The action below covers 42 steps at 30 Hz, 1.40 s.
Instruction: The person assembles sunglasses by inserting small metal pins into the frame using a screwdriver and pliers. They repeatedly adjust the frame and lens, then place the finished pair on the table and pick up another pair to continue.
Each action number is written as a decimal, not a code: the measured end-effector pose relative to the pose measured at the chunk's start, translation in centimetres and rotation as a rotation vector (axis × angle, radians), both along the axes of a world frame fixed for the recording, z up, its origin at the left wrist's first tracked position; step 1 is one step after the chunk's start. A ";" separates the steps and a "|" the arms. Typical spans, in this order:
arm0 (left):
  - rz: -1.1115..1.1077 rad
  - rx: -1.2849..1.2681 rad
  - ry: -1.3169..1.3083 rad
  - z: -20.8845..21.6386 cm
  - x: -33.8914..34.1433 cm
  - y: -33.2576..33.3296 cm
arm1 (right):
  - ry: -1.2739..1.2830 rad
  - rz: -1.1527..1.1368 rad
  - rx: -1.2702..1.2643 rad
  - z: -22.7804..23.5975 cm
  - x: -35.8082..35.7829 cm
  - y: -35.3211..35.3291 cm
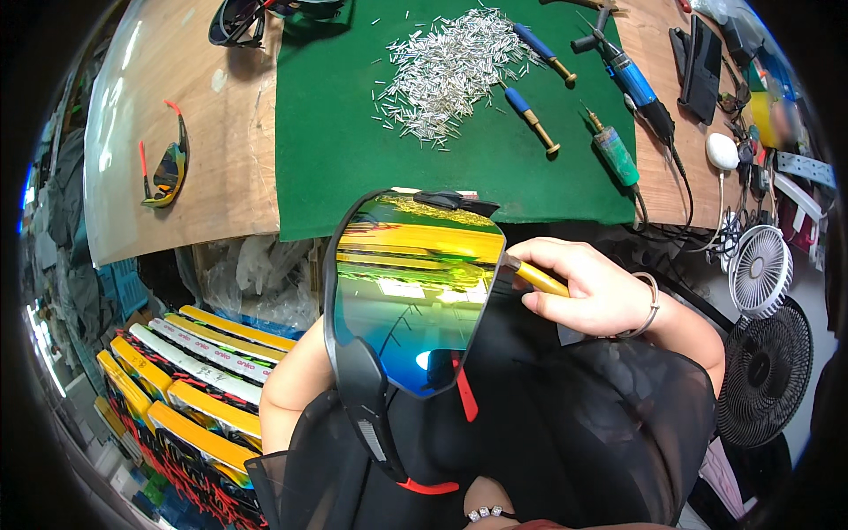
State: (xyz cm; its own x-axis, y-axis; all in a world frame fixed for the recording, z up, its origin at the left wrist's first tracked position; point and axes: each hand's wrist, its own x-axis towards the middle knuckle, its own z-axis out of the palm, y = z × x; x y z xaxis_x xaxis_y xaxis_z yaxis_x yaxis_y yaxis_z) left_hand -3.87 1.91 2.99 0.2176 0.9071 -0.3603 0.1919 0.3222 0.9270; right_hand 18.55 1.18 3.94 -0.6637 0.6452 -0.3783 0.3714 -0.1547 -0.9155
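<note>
Close in front of me are wraparound sunglasses (415,291) with a large mirrored lens, a black frame and red temple tips. My left forearm (294,380) runs up behind them; the lens hides my left hand, which appears to hold them up. My right hand (583,287) is closed around a slim tool with a yellow handle (541,279). Its dark front end meets the right edge of the lens, and its tip is too small to make out.
A green mat (336,115) bears a heap of small metal pins (450,75) and two blue-handled drivers (530,119). Corded tools (616,155) lie to the right, near fans (761,269). More sunglasses (168,168) rest on the left. Stacked yellow-edged boxes (203,433) stand lower left.
</note>
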 end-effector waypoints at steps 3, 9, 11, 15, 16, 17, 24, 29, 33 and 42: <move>-0.029 0.079 0.134 2.1 0.5 0.5 | -0.023 0.021 -0.043 0.1 -0.2 0.3; 0.011 -0.037 -0.055 1.0 0.0 0.3 | 0.009 -0.004 0.005 -0.2 -0.1 0.2; 0.021 -0.082 -0.194 0.1 -0.7 0.2 | 0.010 -0.011 0.039 -0.2 -0.2 0.2; -0.100 -0.189 -0.621 -2.4 -2.0 0.5 | -0.020 -0.024 0.051 -0.6 0.0 0.2; -0.116 -0.191 -0.650 -2.6 -2.2 0.5 | -0.017 -0.025 0.049 -0.6 -0.1 0.2; -0.118 -0.185 -0.641 -2.6 -2.2 0.3 | -0.016 -0.026 0.048 -0.7 -0.1 0.2; 0.027 -0.038 -0.181 -1.4 -0.4 -0.3 | -0.058 -0.009 -0.010 0.3 -0.3 0.6; 0.006 -0.341 -0.313 -0.3 -0.5 1.5 | -0.182 -0.005 0.493 0.4 -0.5 -0.7; -0.063 -0.590 -0.520 -1.8 -1.3 1.8 | -0.343 0.066 0.902 0.0 -0.7 -0.8; 0.115 -0.321 -0.476 -1.3 -0.5 0.1 | -0.204 0.019 0.564 -0.1 -0.1 -0.3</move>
